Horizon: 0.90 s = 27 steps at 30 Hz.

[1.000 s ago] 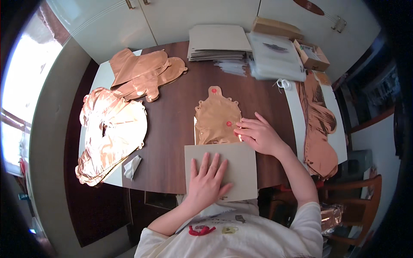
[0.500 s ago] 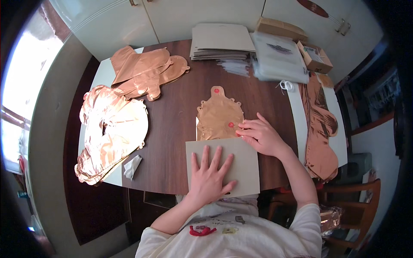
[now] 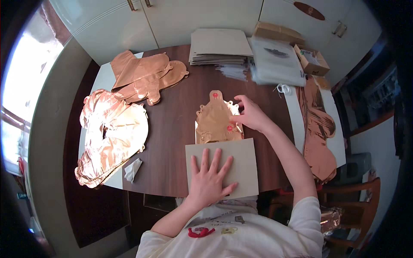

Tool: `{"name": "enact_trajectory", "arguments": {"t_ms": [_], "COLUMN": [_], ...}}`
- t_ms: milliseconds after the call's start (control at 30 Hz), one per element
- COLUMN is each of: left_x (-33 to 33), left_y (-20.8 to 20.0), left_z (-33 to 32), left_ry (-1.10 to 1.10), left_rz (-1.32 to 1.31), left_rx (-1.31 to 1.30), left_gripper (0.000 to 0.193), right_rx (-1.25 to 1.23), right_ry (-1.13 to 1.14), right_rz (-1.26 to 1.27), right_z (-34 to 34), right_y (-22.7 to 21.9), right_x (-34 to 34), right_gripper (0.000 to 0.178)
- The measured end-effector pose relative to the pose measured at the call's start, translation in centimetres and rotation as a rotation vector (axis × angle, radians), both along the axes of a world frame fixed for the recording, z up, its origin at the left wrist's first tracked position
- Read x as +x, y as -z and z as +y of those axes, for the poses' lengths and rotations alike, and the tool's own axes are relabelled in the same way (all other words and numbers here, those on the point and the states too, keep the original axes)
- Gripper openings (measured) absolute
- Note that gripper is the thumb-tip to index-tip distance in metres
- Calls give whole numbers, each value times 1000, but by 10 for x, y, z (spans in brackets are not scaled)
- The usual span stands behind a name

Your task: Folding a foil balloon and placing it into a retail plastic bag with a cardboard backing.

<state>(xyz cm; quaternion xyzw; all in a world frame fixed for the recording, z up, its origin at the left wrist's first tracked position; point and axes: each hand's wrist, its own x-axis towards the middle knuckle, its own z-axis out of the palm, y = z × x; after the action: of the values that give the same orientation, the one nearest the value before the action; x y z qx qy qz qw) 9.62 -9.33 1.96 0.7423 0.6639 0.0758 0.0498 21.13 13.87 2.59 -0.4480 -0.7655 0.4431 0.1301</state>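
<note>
My left hand (image 3: 210, 178) lies flat with fingers spread on a grey cardboard sheet (image 3: 246, 172) at the table's front edge. Above the cardboard's far edge shows a flat copper-coloured foil balloon (image 3: 213, 116), its lower part hidden under the sheet. The visible part has small tabs along its sides, a neck at the far end and two red marks. At the balloon's right edge is my right hand (image 3: 251, 114), thumb and forefinger apart, the thumb over the foil. Nothing shows gripped in it.
Other copper foil balloons lie at the left (image 3: 114, 124), back left (image 3: 144, 75) and right (image 3: 317, 133). A crumpled white tissue (image 3: 133, 169) is near the front left. Behind stand a cardboard stack (image 3: 221, 43), clear plastic bags (image 3: 275, 64), a white cord coil (image 3: 284, 89) and a small box (image 3: 314, 64).
My right hand has moved away from me along the balloon's right edge, and its thumb and forefinger have spread apart. My left hand stays on the cardboard.
</note>
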Motion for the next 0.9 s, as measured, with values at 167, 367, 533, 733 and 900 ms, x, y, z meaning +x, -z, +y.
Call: {"name": "enact_trajectory", "arguments": {"t_ms": [167,367,533,733,900], "left_x": [0,0,0,1,1], "left_y": [0,1,0,0,1], "left_z": [-1,-1,1,4,5], "left_ry": [1,-2,-10,-4,-6], "left_rz": [-20,-35,-56,-62,-52], "left_rx": [-7,8,39,54,51], "left_gripper": [72,72,71,70,71], "right_rx": [-62,124,-3,29,9], "right_ry": [-23,-123,-105,-99,-100], "right_rz": [-26,-58,-38,-6,-15], "right_z": [2,-11,-15,-16,-14], "right_y": [3,0,-12,-9,-6], "right_x": [2,0,-1,1,1], "right_gripper": [82,87,87,87,88]}}
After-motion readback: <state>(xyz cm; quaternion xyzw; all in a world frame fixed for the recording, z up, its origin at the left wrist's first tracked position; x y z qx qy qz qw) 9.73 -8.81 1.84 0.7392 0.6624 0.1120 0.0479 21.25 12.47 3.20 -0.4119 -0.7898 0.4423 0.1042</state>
